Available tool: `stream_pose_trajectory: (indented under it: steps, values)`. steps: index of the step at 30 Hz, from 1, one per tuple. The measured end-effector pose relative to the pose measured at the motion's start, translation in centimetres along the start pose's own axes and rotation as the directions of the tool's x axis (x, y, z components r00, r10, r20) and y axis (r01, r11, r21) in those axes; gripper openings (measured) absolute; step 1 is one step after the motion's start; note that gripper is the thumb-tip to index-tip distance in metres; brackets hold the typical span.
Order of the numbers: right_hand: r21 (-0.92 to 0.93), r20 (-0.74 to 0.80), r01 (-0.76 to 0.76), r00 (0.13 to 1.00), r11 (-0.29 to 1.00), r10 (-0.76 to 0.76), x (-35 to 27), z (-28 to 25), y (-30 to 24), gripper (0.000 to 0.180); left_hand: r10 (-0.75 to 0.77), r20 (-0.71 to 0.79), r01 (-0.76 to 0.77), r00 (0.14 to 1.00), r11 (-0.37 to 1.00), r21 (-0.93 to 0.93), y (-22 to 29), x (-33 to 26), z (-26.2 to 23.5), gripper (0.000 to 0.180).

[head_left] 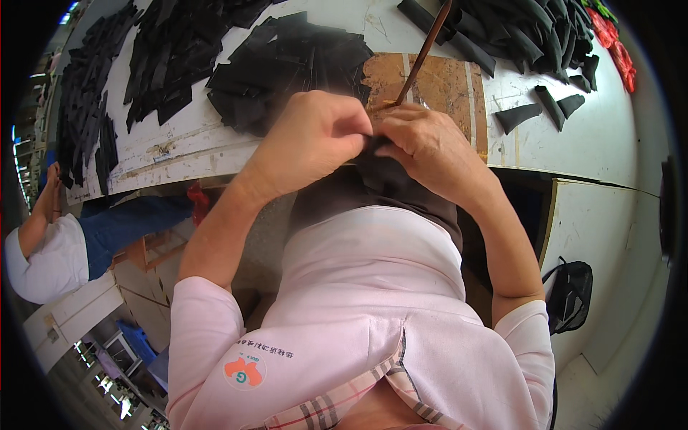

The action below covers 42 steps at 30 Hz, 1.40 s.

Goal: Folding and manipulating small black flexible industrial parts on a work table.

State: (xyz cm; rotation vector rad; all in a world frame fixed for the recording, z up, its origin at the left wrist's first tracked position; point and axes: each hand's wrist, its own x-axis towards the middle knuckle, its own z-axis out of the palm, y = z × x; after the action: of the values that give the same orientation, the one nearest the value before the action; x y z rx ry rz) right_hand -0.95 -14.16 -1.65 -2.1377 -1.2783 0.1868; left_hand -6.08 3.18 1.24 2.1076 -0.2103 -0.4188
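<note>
Close to the table's front edge, my left hand [315, 140] pinches the edge of a small black sheet piece [378, 154] between thumb and fingers. From the other side my right hand [433, 147] is closed on the same piece, its fingertips nearly meeting the left ones. A thin brown stick [424, 54] slants up and away from the right hand's knuckles and seems to be held there; its lower end is hidden. The piece hangs down over my dark lap. Below my fingers, its exact shape is hard to make out.
A worn brown board [459, 100] lies on the white table [573, 150]. Fanned black flat pieces [287, 64] sit left of it, with more heaps beyond. Rolled black tubes [523, 32] pile up at the far right, beside red plastic [615, 46]. Another person [50, 261] works at the left.
</note>
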Motion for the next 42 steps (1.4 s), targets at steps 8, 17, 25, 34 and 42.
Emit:
stream_pose_trajectory:
  steps: [8, 17, 25, 34, 42]
  values:
    - [0.607, -0.307, -0.184, 0.843, 0.773, 0.442, -0.9, 2.7, -2.3, 0.032, -0.164, -0.637, -0.153, 0.754, 0.898, -0.413, -0.3, -0.5, 5.6, 0.004]
    - [0.197, -0.552, -0.232, 0.777, 0.953, 0.303, 0.5, 4.8, -1.8, 0.01, -0.075, -0.863, -0.166, 0.5, 0.969, -0.181, -2.5, 0.3, 7.0, 0.011]
    - [0.97, 0.211, -0.24, 0.785, -0.028, 0.582, -0.7, 4.1, -0.1, 0.001, -0.244, -0.153, -0.103, 0.957, 0.207, -0.973, -3.1, -0.9, 4.2, 0.017]
    - [0.961, 0.27, -0.203, 0.823, -0.185, 0.5, -0.2, 4.2, -0.4, 0.014, -0.284, -0.706, -0.248, 0.649, 0.799, -0.548, -2.7, 0.8, 6.1, 0.015]
    - [0.972, -0.094, 0.157, 0.939, -0.172, 0.33, -0.6, 3.2, -1.6, 0.014, 0.064, -0.084, -0.084, 0.994, -0.011, -0.996, 0.1, -1.5, 3.6, 0.037]
